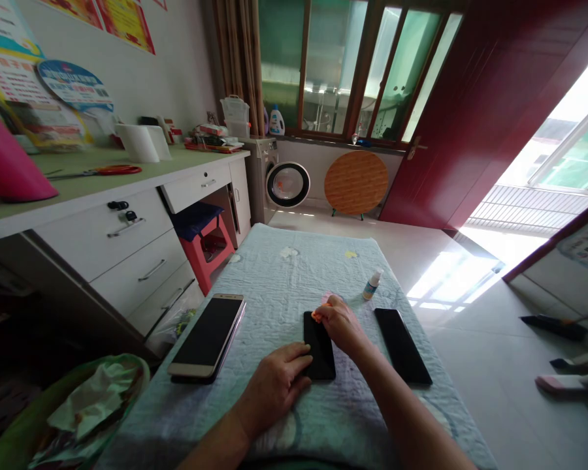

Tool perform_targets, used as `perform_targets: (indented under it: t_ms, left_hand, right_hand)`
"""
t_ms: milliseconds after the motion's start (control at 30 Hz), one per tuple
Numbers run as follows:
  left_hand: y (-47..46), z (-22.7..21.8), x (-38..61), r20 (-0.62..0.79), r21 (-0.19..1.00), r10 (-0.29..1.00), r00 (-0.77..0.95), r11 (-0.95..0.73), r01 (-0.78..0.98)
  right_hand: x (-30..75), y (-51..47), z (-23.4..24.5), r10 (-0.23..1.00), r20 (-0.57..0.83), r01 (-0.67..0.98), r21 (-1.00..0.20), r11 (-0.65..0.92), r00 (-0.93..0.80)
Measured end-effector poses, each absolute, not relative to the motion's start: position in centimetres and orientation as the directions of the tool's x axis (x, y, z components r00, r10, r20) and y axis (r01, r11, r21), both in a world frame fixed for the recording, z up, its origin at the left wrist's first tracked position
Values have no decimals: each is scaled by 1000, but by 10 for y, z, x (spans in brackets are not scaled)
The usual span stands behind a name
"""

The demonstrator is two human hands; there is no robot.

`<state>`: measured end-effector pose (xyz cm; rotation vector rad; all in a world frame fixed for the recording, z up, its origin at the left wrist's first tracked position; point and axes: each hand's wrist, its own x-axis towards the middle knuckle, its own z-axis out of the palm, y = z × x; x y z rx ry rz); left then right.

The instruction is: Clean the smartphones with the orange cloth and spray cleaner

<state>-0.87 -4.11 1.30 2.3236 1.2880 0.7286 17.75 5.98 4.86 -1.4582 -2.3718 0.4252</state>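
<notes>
A black smartphone [322, 352] lies flat on the cloth-covered table [269, 261]. At its left edge, the fingers of my left hand [279, 377] press on the phone and hold it steady. My right hand [342, 324] is closed on a small orange cloth [317, 316], which touches the phone's upper part; most of the cloth is hidden by the fingers. To the right lies another dark phone [402, 346], screen up. A small spray bottle [372, 285] with a white top stands above it. On the left is a stack of phones, a gold-rimmed phone [210, 336] on top.
Left of the table stand a white desk [122, 228] and a pink stool [206, 251]. A green basket [142, 372] with crumpled paper is at the lower left. Farther back are a washing machine [262, 153] with its door open and a round wooden tabletop [356, 183].
</notes>
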Motion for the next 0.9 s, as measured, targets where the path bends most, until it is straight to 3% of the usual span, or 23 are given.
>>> perform_targets:
  t_ms: [167, 400, 600, 767, 900]
  left_hand:
    - [-41, 13, -8, 252, 598, 870, 424, -484, 639]
    - [-42, 9, -8, 270, 625, 892, 363, -449, 639]
    - [-39, 5, -10, 285, 542, 858, 426, -511, 667]
    - [-39, 13, -9, 237, 499, 847, 477, -527, 688]
    - [-40, 12, -10, 258, 510, 845, 469, -531, 677]
  right_hand:
    - [178, 58, 41, 891, 152, 817, -356, 453, -428]
    - [176, 27, 48, 883, 63, 769, -465, 438, -465]
    - [182, -24, 55, 825, 16, 685, -547, 480, -565]
    - [206, -32, 57, 808, -59, 612, -686, 394, -586]
    - [219, -4, 54, 887, 80, 608, -700, 375, -455]
